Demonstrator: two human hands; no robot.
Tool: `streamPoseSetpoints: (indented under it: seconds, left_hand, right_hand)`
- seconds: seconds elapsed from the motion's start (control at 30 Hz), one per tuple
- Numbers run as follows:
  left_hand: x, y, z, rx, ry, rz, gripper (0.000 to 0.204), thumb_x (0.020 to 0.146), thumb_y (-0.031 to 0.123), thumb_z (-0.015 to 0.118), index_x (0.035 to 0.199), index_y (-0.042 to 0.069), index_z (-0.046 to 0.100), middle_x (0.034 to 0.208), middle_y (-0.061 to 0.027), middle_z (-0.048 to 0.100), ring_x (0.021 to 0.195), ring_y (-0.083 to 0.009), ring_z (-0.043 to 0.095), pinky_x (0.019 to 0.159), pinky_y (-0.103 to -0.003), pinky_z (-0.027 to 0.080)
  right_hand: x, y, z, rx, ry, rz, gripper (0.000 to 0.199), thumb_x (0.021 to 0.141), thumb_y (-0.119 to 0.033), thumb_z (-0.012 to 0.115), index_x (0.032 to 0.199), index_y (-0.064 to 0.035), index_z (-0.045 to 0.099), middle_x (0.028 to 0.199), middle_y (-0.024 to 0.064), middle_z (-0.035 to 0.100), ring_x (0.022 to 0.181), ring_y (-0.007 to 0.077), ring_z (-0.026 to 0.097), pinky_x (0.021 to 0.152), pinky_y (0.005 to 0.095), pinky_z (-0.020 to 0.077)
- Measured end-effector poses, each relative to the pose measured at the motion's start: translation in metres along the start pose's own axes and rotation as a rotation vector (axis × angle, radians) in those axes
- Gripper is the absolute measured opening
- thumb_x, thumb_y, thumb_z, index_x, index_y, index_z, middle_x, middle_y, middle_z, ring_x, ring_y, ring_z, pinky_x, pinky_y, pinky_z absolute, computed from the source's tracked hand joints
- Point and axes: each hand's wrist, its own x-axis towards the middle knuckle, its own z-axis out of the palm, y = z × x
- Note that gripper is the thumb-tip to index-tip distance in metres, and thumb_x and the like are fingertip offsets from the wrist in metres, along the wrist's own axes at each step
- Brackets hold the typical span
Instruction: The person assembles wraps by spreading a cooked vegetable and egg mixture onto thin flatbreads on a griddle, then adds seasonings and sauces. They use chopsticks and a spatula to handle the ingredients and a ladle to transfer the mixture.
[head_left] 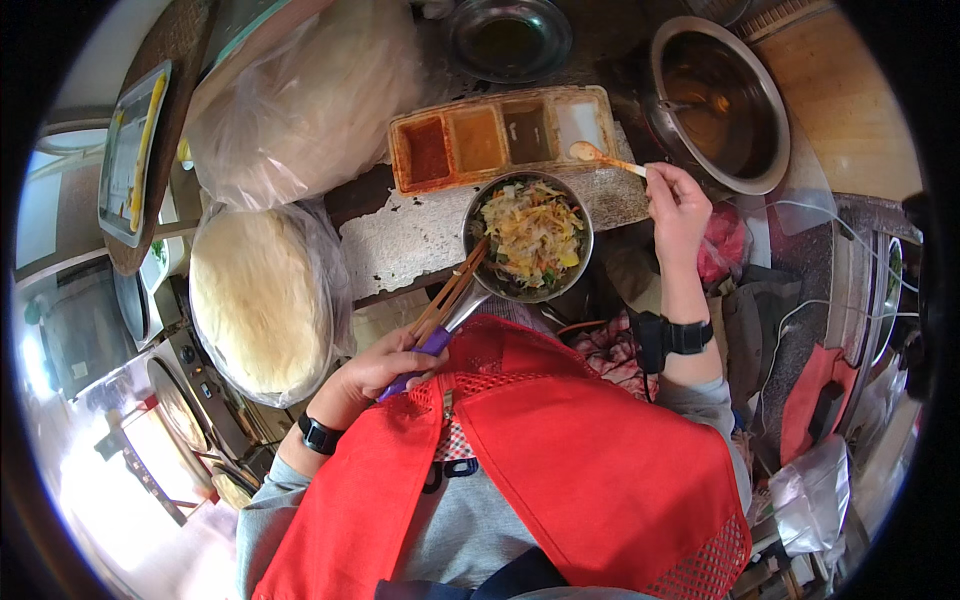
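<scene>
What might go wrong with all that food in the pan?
The food is piled in the pan, so bits might spill if it tips. The left hand holds both the purple handle and the chopsticks, so one might slip. The spoon in the right hand could drip between the tray and the pan.

Down we look, steeply, from the person's head, one wide fisheye facing forward over the red vest (610, 440), near enough to take in left hand (385, 367) and right hand (678, 205), pan (530, 240) just above centre, bench (395, 250) beyond, straight edges bowing outward!
</scene>
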Motion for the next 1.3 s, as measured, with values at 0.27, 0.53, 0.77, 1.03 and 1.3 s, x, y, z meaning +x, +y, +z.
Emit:
streamPoseSetpoints:
  seconds: [0.27, 0.53, 0.77, 1.03, 1.3]
  left_hand:
    - [0.001, 0.0, -0.001, -0.018, 0.007, -0.017, 0.02, 0.087, 0.004, 0.057, 0.102, 0.005, 0.045, 0.076, 0.0011, 0.049, 0.053, -0.0031, 0.043, 0.049, -0.017, 0.035]
    - [0.003, 0.002, -0.003, -0.017, -0.013, -0.014, 0.022, 0.086, 0.004, 0.058, 0.104, 0.006, 0.044, 0.077, 0.0004, 0.05, 0.053, -0.0044, 0.045, 0.048, -0.018, 0.036]
    - [0.016, 0.021, -0.005, -0.111, -0.147, -0.115, 0.027, 0.088, 0.003, 0.057, 0.109, 0.007, 0.041, 0.077, -0.0012, 0.049, 0.053, -0.0065, 0.045, 0.044, -0.021, 0.037]
    - [0.065, 0.055, 0.021, -0.12, -0.313, -0.206, 0.035, 0.09, 0.003, 0.055, 0.12, 0.008, 0.038, 0.084, -0.001, 0.047, 0.055, -0.0061, 0.042, 0.044, -0.022, 0.034]
    - [0.102, 0.071, 0.065, -0.067, -0.334, -0.163, 0.035, 0.089, 0.005, 0.056, 0.119, 0.008, 0.038, 0.084, -0.0029, 0.046, 0.054, -0.0074, 0.043, 0.044, -0.022, 0.033]
  right_hand:
    - [-0.036, -0.022, -0.009, 0.045, -0.205, -0.138, 0.01, 0.087, -0.006, 0.064, 0.095, 0.0007, 0.066, 0.074, -0.0026, 0.059, 0.061, 0.0024, 0.048, 0.053, 0.0169, 0.0366]
    - [-0.009, -0.006, 0.004, 0.159, -0.048, 0.045, 0.018, 0.087, -0.004, 0.063, 0.104, 0.0035, 0.063, 0.073, -0.0007, 0.056, 0.057, 0.0025, 0.043, 0.049, 0.0167, 0.0319]
    - [0.034, -0.023, 0.003, -0.467, -0.024, -0.35, 0.032, 0.083, -0.015, 0.07, 0.112, -0.004, 0.066, 0.084, 0.0146, 0.069, 0.073, 0.0192, 0.066, 0.07, 0.029, 0.0506]
    - [0.127, -0.066, -0.037, -1.304, -0.499, -0.548, 0.027, 0.087, -0.017, 0.058, 0.112, -0.0133, 0.064, 0.104, 0.014, 0.066, 0.095, 0.034, 0.061, 0.079, 0.0425, 0.0492]
    - [0.121, -0.041, -0.092, -0.325, 0.347, -0.155, 0.033, 0.093, -0.029, 0.058, 0.089, 0.0025, 0.066, 0.07, 0.0081, 0.065, 0.056, 0.0104, 0.059, 0.051, 0.0234, 0.0471]
